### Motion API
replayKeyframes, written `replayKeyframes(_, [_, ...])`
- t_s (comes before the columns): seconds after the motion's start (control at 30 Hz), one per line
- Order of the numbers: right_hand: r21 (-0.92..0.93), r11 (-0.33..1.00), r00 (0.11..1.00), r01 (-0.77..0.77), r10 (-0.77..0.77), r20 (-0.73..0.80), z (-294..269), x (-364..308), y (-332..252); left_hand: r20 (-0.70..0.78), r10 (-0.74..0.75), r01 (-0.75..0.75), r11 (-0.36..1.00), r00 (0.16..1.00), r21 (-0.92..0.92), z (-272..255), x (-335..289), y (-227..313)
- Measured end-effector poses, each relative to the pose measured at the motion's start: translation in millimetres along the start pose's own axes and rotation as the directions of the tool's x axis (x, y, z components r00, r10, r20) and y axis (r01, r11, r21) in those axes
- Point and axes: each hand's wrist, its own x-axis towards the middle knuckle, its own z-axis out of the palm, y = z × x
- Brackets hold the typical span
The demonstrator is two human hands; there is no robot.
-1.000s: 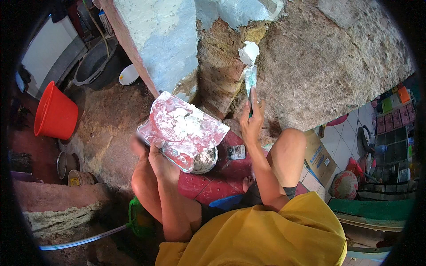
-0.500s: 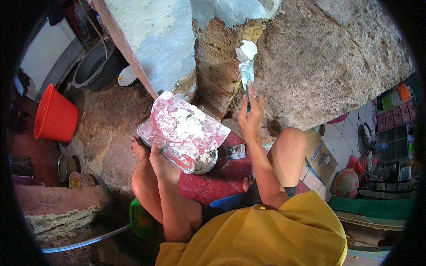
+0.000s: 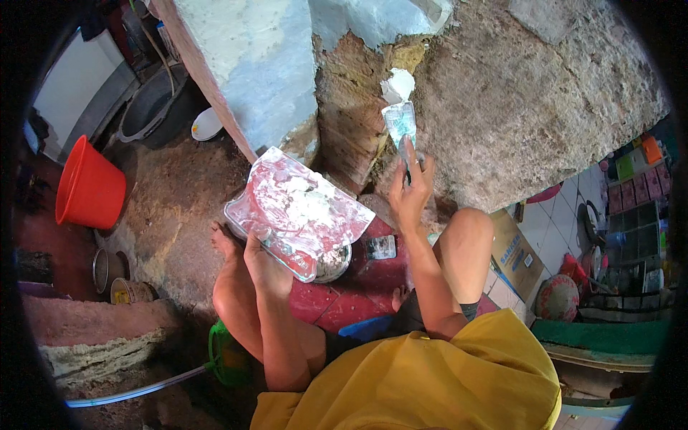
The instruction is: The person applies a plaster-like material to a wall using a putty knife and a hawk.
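- Scraper (image 3: 401, 123), white-smeared and greenish, lies beyond the board (image 3: 264, 192) and to its right, its blade just beside a white paste patch (image 3: 398, 86); whether they touch is hard to tell.
- Right hand (image 3: 413, 188) grasps the scraper's handle, a finger stretched toward the blade; left hand (image 3: 267, 271) grips the board's near edge, thumb on top, fingers hidden beneath.
- Pressing paste into the corner seems to be the step in hand; the next move likely calls for a flat, firm stroke over the patch, with the board held level.
- White paste (image 3: 308, 206) heaps on the board's middle; a bowl (image 3: 335, 267) shows partly under its near right edge, and a small square container (image 3: 381, 247) lies right of it.
- Beyond the board, bare brown corner (image 3: 347, 107) meets flaking pale-blue wall (image 3: 251, 64); rough grey concrete (image 3: 516, 107) spreads to its right.
- Farther out, a red bucket (image 3: 89, 183), a black tub (image 3: 153, 118) and a white round lid (image 3: 207, 125) are left of the board; flattened cardboard (image 3: 517, 247) is well to its right.
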Motion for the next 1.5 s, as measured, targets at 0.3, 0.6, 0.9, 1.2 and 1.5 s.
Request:
replayKeyframes(0.3, [-0.081,0.996,0.998,-0.026,0.030,0.046,4,-3,11,-0.011,0.004,-0.004,1.000,1.000,0.007,2,-2,0])
replayKeyframes(0.6, [-0.004,1.000,0.999,0.002,-0.002,-0.042,3,4,2,0.069,0.008,-0.007,1.000,0.998,-0.017,-2,-2,0])
replayKeyframes(0.9, [-0.092,0.994,0.997,0.053,-0.057,-0.044,-3,11,18,0.055,-0.012,0.014,1.000,0.998,-0.022,-7,2,-2])
replayKeyframes(1.2, [-0.209,0.949,0.958,0.235,-0.191,0.212,-48,33,8,0.086,0.026,-0.028,0.999,0.996,0.026,-5,1,0])
replayKeyframes(1.5, [-0.230,0.683,0.621,0.693,-0.404,0.672,-109,125,-18,0.029,0.027,-0.028,0.999,0.999,0.030,-8,6,-8])
